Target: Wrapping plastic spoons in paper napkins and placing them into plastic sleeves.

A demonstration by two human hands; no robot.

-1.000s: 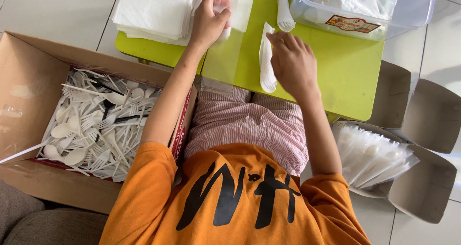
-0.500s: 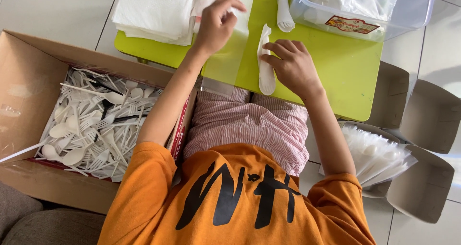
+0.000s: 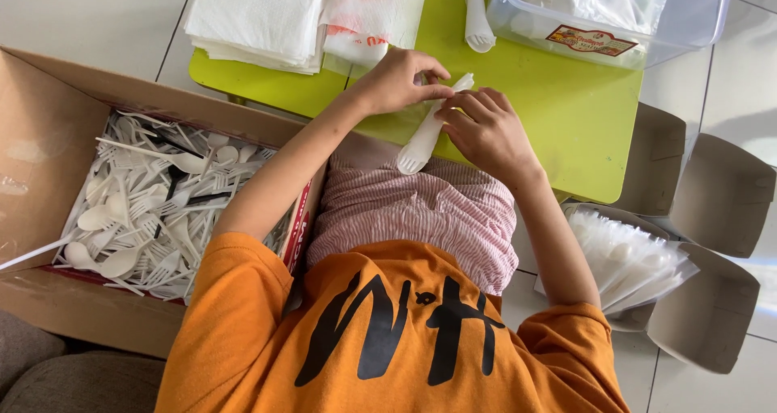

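Both hands grasp one white plastic cutlery packet over the lime-green table: left hand pinching its upper end, right hand just beside, fingertips on the same end, packet's fork end hanging below both toward the lap.

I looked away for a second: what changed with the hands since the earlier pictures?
The left hand came back from the napkin pile and joined the right hand on the wrapped cutlery packet, which now lies slanted between them. The green table, the box of loose cutlery and the clear tub stayed put.
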